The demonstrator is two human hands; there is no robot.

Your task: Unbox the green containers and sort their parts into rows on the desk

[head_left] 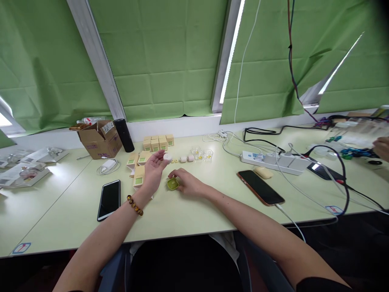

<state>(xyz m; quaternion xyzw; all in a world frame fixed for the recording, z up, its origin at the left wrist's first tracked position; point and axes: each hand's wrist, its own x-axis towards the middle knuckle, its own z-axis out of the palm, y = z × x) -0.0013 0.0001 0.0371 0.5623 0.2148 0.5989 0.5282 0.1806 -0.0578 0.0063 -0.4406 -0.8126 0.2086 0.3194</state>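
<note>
My left hand (154, 168), a beaded bracelet (135, 205) at its wrist, has thumb and fingers closed on a small white rounded piece (167, 157). Low over the table my right hand (189, 182) grips a small green cup-like piece (173, 184), its hollow facing up. Behind the hands two pale pink rounded pieces (186, 159) lie beside small yellow bits (174, 161). To their right stand several clear little cups (202, 154) with yellow in them. Open cream-coloured boxes (139, 177) sit next to my left hand and are partly hidden by it.
Closed small boxes (158, 142) stand at the back, near a black cylinder (124, 135) and a cardboard box (100, 140). A white phone (109, 200) lies left, a dark phone (260, 187) right. Beyond are a power strip (275, 161), cables, and another person's hand (382, 148).
</note>
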